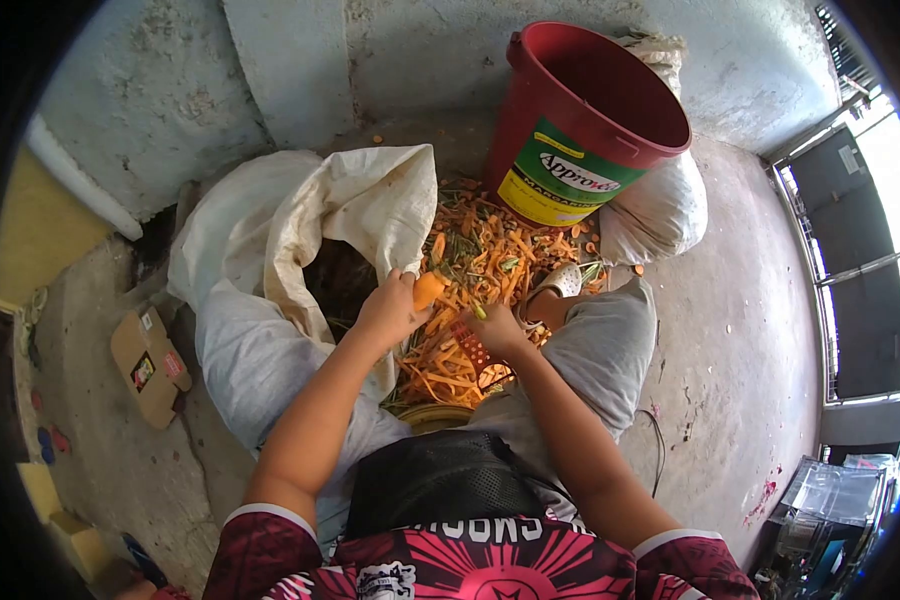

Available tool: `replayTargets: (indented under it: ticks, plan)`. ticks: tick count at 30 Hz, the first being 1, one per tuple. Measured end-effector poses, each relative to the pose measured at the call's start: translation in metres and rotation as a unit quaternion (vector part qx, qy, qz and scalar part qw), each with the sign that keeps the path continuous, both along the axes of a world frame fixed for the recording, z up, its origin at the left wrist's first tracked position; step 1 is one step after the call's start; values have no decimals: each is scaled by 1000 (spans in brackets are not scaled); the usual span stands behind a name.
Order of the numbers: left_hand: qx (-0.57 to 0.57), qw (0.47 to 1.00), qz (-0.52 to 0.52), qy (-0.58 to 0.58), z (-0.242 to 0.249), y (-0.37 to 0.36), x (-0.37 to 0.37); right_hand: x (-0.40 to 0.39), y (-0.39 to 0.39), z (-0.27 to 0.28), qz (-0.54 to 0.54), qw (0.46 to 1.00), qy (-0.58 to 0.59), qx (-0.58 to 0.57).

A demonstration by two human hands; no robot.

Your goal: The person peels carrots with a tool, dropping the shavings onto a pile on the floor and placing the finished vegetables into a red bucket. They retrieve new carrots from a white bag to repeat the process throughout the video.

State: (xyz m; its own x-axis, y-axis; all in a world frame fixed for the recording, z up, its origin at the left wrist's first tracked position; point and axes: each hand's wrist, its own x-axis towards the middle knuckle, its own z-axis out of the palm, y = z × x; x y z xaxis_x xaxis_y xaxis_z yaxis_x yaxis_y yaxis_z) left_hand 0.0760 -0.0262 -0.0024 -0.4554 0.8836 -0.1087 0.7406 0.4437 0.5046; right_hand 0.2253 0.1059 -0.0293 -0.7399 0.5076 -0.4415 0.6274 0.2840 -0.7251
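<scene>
My left hand (pixel 392 308) is closed round a thick, peeled-looking orange carrot (pixel 430 290), whose end sticks out past the fingers. Just right of it, my right hand (pixel 497 328) grips what looks like a small yellow-green peeler (pixel 479 312), mostly hidden by the fingers. The two hands are close together but apart. Beneath them lies a heap of orange peelings (pixel 440 370) mixed with green stalks. An open white woven sack (pixel 300 215) stands beside my left hand, its inside dark.
A large maroon bucket (pixel 515 110) with a green and yellow label stands tilted behind the heap. A filled white sack (pixel 660 215) leans behind it. Flattened cardboard (pixel 150 368) lies at left. A shoe (pixel 560 280) rests at the heap's edge; a wall (pixel 420 60) closes the back.
</scene>
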Motion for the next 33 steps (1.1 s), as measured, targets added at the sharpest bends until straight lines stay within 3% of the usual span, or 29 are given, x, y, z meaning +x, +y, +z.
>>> replayTargets:
  ticks: [2,8,11,14,17,21,24,26,28,29,30,31,33]
  plan:
    - [-18,1000,-9,-19,7,1,2,-3,-9,18,19,1000,-8,9]
    - [-2,999,-2,-46,9,5,12,-2,-11,2,6,998,-5,67]
    - [21,998,-15,-53,8,6,14,-4,-12,17,8,999,-34,27]
    - [19,998,-16,-52,13,5,16,-2,-4,-24,21,998,14,50]
    - [36,997,-35,-55,13,5,15,-4,-9,-1,10,999,-20,37]
    - [19,995,-54,-82,28,4,15,-3,-5,-16,0,1000,-20,20]
    - [145,959,-94,-226,48,2,29,-2,2,-31,-45,997,-61,6]
    - [199,952,-85,-216,54,1,36,7,21,-105,3,995,0,97]
    - [274,931,-32,-239,51,0,33,9,29,-105,151,966,-46,207]
    - [206,941,-22,-266,52,-4,25,9,35,-104,234,936,-93,247]
    - [230,931,-31,-281,51,-3,23,7,35,-98,315,896,-138,283]
    - [252,921,-38,-295,49,-4,20,6,33,-94,282,917,-119,257]
    - [273,902,-43,-333,50,-6,16,-4,18,-57,79,978,-160,111]
